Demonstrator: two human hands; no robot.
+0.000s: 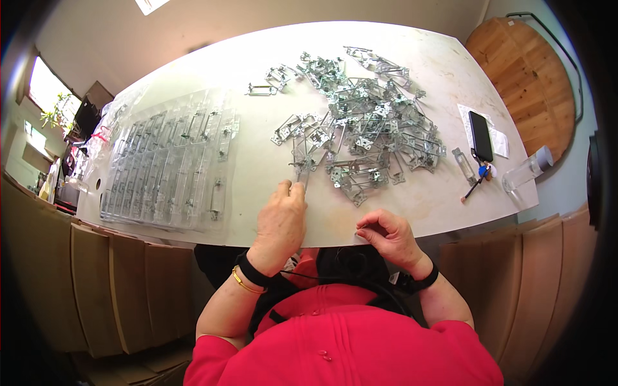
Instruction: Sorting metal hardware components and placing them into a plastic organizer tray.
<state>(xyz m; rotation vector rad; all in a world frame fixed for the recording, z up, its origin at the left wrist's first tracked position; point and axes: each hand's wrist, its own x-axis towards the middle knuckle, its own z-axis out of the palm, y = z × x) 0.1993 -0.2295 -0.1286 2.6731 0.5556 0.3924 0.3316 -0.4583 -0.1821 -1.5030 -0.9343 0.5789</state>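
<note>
Left hand (pixel 280 215), fingers bunched, reaches the near edge of the metal bracket pile (pixel 376 109) at one o'clock; right hand (pixel 391 239) pinches narrowly, either's grip untellable, while the ten-o'clock clear tray (pixel 206 222) presumably keeps brackets from tangling.

On the tabletop (pixel 254 167), a tray (pixel 174 223) lay at the left and a heap of loose parts (pixel 380 116) right of it. The left hand (pixel 281 215) was before the heap, the right hand (pixel 388 239) farther right. At the far right lay a phone (pixel 479 136), with a bottle (pixel 523 174) nearer.
</note>
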